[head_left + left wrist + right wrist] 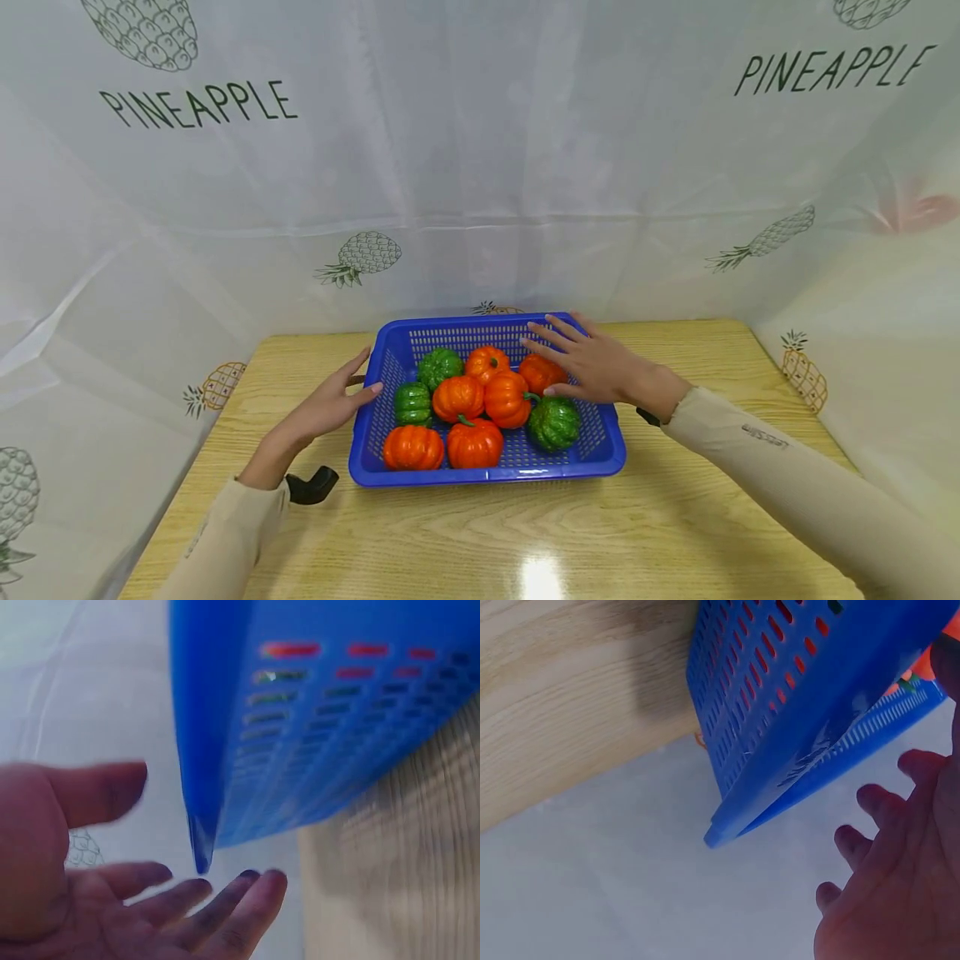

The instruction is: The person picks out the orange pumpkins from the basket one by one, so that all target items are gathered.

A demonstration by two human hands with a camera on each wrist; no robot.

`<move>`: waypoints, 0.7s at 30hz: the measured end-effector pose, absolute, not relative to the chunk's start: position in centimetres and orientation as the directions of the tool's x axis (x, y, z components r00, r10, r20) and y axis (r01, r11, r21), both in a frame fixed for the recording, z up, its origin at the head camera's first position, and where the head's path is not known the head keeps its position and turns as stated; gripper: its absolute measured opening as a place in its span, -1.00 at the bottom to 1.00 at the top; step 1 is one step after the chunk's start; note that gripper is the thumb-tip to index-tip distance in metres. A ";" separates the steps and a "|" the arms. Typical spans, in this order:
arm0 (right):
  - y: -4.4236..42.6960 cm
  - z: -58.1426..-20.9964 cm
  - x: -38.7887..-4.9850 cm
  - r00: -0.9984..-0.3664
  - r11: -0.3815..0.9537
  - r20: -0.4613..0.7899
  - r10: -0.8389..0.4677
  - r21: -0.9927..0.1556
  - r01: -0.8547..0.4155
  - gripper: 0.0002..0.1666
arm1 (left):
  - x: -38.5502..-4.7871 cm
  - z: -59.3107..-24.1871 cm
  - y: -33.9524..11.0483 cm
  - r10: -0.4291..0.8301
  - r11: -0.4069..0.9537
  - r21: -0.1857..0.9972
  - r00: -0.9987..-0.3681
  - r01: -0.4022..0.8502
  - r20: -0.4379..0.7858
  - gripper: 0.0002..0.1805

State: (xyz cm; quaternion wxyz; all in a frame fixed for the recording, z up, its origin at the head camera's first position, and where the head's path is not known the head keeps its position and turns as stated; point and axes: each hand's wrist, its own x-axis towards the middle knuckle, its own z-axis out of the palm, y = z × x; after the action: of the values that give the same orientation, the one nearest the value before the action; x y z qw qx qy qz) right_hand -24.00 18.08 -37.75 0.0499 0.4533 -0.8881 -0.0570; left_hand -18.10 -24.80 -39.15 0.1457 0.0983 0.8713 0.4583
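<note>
A blue plastic basket (487, 476) with slotted walls holds several orange pumpkins (458, 398) and three green ones (555, 423). My left hand (330, 406) is beside the basket's left rim, thumb and fingers spread. In the left wrist view, the rim (202, 712) lies beyond the fingertips, and no grip on it shows. Over the basket's right side reaches my right hand (600, 364), fingers extended above an orange pumpkin (542, 373) at the back right. The right wrist view has this hand (900, 877) beside the basket wall (757, 690), its fingers spread and holding nothing.
The basket is on a light wooden table (465, 533). Behind it hangs a white sheet (480, 167) printed with pineapples, which also runs along both sides. A dark wrist strap piece (312, 486) sticks out by the left sleeve.
</note>
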 end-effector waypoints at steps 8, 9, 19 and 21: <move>17.1 -37.9 -24.7 -0.556 0.542 -0.038 -0.830 0.180 -0.821 -0.12 | -18.0 -39.4 -24.8 0.221 0.464 0.884 -0.957 -0.067 -0.189 -0.24; 17.0 -37.9 -24.8 -0.554 0.538 -0.051 -0.831 0.183 -0.823 -0.13 | -17.9 -39.5 -24.8 0.214 0.451 0.890 -0.958 -0.075 -0.189 -0.24; 15.9 -37.8 -25.5 -0.547 0.509 -0.156 -0.822 0.228 -0.830 -0.19 | -18.2 -39.7 -25.1 0.211 0.367 0.922 -0.954 -0.125 -0.214 -0.23; 15.8 -37.8 -25.6 -0.546 0.503 -0.163 -0.822 0.242 -0.830 -0.19 | -18.2 -39.7 -25.2 0.212 0.360 0.924 -0.953 -0.129 -0.216 -0.24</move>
State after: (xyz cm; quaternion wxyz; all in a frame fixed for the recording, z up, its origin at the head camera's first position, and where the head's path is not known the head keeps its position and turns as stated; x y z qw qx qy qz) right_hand -25.56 15.79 -37.82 -0.0133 0.4763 -0.8668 -0.1470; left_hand -18.25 -25.15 -39.74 0.1508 0.0255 0.8107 0.5652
